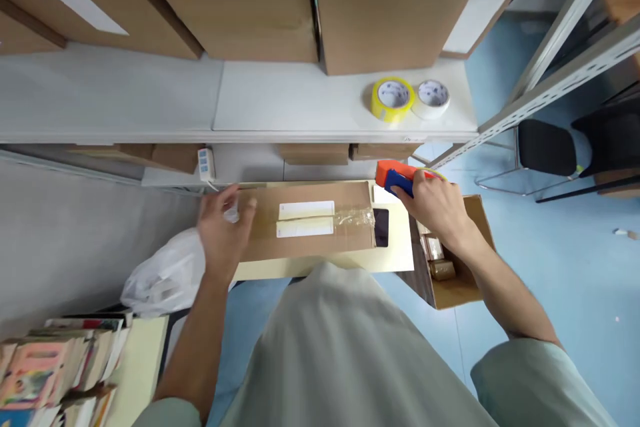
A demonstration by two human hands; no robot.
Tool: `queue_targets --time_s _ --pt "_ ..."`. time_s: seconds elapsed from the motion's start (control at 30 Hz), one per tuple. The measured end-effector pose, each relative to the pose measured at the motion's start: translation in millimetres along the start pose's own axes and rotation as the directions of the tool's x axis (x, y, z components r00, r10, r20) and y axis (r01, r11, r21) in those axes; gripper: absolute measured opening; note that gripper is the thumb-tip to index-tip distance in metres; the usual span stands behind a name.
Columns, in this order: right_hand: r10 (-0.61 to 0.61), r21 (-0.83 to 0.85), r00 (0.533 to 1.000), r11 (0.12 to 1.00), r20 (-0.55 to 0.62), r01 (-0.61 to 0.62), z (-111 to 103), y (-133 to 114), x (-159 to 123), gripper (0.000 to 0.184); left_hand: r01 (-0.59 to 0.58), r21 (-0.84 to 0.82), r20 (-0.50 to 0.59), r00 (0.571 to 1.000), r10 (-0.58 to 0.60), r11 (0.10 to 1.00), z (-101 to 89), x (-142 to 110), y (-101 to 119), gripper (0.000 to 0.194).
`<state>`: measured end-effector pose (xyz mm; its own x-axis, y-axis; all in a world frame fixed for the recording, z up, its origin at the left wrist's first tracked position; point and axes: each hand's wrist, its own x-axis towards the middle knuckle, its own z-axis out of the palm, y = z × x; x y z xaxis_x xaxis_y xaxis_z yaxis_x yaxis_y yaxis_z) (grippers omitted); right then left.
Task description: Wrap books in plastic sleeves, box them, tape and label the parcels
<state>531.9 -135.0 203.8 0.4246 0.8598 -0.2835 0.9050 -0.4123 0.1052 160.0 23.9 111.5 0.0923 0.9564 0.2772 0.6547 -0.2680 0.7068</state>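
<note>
A long brown cardboard box (310,193) lies on a narrow pale yellow tabletop (400,253). Two white labels sit on its top, and clear tape runs along the seam to its right end. My left hand (225,230) grips the left end of this box, thumb on the near side, with a bit of clear film showing between thumb and fingers. Raised beyond the right end, my right hand (437,207) is closed around an orange and blue tape dispenser (395,173). A dark phone (381,227) lies flat beside the box's right end.
Yellow (393,113) and white (431,110) tape rolls sit on the shelf (295,103) below large cartons (400,7). An open carton (457,290) stands at right. A white plastic bag (170,273) and stacked books (55,367) are at left.
</note>
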Motion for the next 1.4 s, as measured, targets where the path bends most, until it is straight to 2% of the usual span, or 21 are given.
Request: queue_targets --time_s 0.07,0.17,0.3,0.37,0.47,0.6,0.73,0.8,0.87,0.93,1.03,1.1,1.17,1.27,1.4 --pt "0.005 0.041 0.996 0.999 -0.087 -0.002 -26.6 -10.6 10.2 0.055 -0.136 -0.074 0.065 0.988 0.140 0.988 4.3 17.0 30.7 0.042" --pt "-0.055 0.111 0.982 0.991 -0.181 0.076 -58.1 -39.3 36.9 0.055 -0.252 -0.148 0.156 0.949 0.274 0.956 8.7 42.9 77.3 0.039" --pt "-0.181 0.118 0.951 0.969 -0.252 0.216 -79.6 -86.3 89.5 0.060 -0.352 -0.189 0.180 0.905 0.385 0.917 14.7 73.9 116.8 0.050" --pt "-0.242 0.093 0.938 0.958 -0.249 0.272 -83.9 -107.3 116.7 0.059 -0.359 -0.189 0.177 0.903 0.392 0.914 17.3 87.0 123.8 0.053" --pt "-0.291 0.056 0.930 0.949 -0.224 0.310 -83.6 -131.8 149.7 0.055 -0.365 -0.171 0.167 0.905 0.392 0.915 15.1 101.0 122.3 0.056" --pt "-0.297 0.062 0.929 0.946 -0.220 0.317 -68.5 -152.2 177.0 0.054 -0.373 -0.136 0.147 0.909 0.391 0.918 -2.5 106.2 107.4 0.057" --pt "-0.271 0.104 0.932 0.947 -0.242 0.302 -41.3 -163.6 198.8 0.050 -0.366 -0.094 0.143 0.915 0.376 0.926 -23.2 100.2 91.3 0.053" --pt "-0.267 0.143 0.913 0.936 -0.308 0.322 -27.7 -165.5 209.0 0.049 -0.365 -0.078 0.151 0.915 0.373 0.928 -30.0 95.2 85.3 0.051" --pt "-0.267 0.189 0.874 0.911 -0.406 0.366 -16.1 -162.5 215.4 0.048 -0.370 -0.064 0.155 0.914 0.376 0.927 -33.9 88.4 78.5 0.049" --pt "-0.251 0.228 0.826 0.884 -0.506 0.408 -5.9 -152.1 214.6 0.047 -0.375 -0.053 0.161 0.912 0.378 0.926 -35.3 78.7 67.9 0.047" --pt "-0.209 0.277 0.755 0.843 -0.622 0.462 13.0 -121.8 196.9 0.040 -0.350 -0.032 0.189 0.918 0.349 0.936 -33.1 57.9 42.2 0.044" --pt "-0.165 0.321 0.737 0.823 -0.656 0.469 34.6 -95.2 174.9 0.036 -0.306 0.002 0.205 0.932 0.300 0.952 -29.6 40.7 22.6 0.043" --pt "-0.103 0.378 0.755 0.817 -0.648 0.436 67.7 -68.3 147.4 0.034 -0.271 0.058 0.200 0.946 0.254 0.961 -26.1 22.7 6.7 0.043" --pt "-0.002 0.471 0.822 0.819 -0.569 0.328 138.6 -36.4 103.1 0.035 -0.268 0.120 0.159 0.956 0.248 0.956 -23.8 -2.1 -5.4 0.041" --pt "0.087 0.569 0.935 0.811 -0.345 0.135 242.1 -17.1 55.6 0.038 -0.266 0.133 0.089 0.963 0.256 0.955 -25.7 -23.8 -12.7 0.040"
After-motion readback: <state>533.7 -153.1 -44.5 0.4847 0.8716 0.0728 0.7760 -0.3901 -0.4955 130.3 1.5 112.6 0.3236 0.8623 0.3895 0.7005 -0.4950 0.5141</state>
